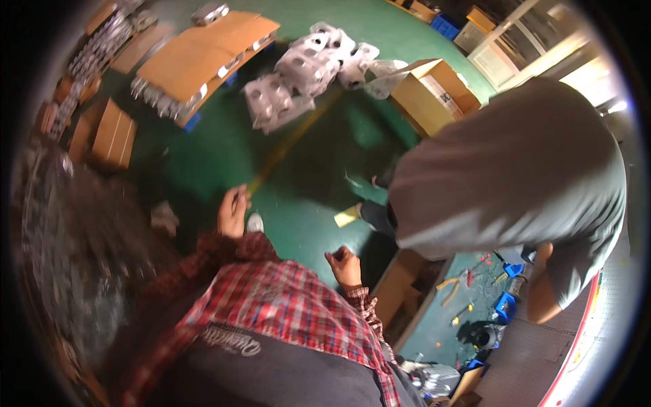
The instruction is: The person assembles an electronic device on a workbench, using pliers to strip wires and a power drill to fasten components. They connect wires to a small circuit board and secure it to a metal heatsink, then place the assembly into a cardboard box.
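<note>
My left hand [232, 214] is raised in front of me over the green floor, its fingers curled in. Anything inside those fingers is too small or hidden to make out. Lower and to the right, my right hand [345, 267] is closed with thumb and fingertips together, and I cannot see what, if anything, is pinched there. Neither hand touches a surface. Below the left hand shows a white shoe [255, 223]. Just right of my right hand stands an open cardboard box [395, 285] beside the workbench.
A person in a grey shirt [508, 176] bends over the workbench [441, 332] on the right, among pliers [447, 281] and blue bins [505, 307]. Ahead lie bagged metal parts [305, 68], an open carton [424, 102] and a cardboard-topped stack [203, 57]. Dark plastic-wrapped goods [81, 251] stand left.
</note>
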Demonstrator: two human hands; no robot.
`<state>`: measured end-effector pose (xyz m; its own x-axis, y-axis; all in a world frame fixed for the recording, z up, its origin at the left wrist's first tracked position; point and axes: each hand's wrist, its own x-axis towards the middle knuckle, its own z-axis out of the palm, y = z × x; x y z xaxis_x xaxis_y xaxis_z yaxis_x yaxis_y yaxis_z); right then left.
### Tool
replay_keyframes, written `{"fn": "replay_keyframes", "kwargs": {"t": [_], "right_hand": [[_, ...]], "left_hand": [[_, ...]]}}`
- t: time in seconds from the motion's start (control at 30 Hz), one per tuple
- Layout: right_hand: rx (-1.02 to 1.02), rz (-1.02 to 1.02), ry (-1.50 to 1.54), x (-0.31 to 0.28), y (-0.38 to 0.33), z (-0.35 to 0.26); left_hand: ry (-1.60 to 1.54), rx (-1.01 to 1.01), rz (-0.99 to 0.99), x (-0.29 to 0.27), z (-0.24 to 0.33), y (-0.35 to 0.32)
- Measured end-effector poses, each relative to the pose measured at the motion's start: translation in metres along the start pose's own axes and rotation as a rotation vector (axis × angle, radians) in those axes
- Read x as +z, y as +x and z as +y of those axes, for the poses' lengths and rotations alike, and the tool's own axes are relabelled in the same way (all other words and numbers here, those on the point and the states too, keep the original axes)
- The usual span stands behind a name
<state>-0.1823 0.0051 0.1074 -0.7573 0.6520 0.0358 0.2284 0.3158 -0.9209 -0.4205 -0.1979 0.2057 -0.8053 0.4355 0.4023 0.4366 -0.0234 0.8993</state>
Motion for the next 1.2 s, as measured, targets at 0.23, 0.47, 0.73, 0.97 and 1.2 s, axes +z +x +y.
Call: {"fn": "replay_keyframes", "kwargs": {"t": [0.23,0.47,0.73,0.97,1.2], "right_hand": [[0.141,-0.213,0.007,0.003,0.090,0.092],[0.320,-0.066,-0.193,0.030,0.319,0.109],[0.494,0.058,-0.339,-0.112,0.617,0.101],[0.643,0.446,-0.192,-0.232,0.813,0.174],[0.659,0.716,-0.324,-0.379,0.966,0.356]], "left_hand": [[0.161,-0.122,0.067,0.070,0.001,0.008],[-0.162,-0.248,-0.086,0.143,-0.085,0.247],[-0.070,-0.156,-0.101,0.227,-0.117,0.505],[0.126,-0.287,-0.132,0.340,-0.195,0.691],[0.379,0.055,-0.793,0.646,-0.304,0.841]]}}
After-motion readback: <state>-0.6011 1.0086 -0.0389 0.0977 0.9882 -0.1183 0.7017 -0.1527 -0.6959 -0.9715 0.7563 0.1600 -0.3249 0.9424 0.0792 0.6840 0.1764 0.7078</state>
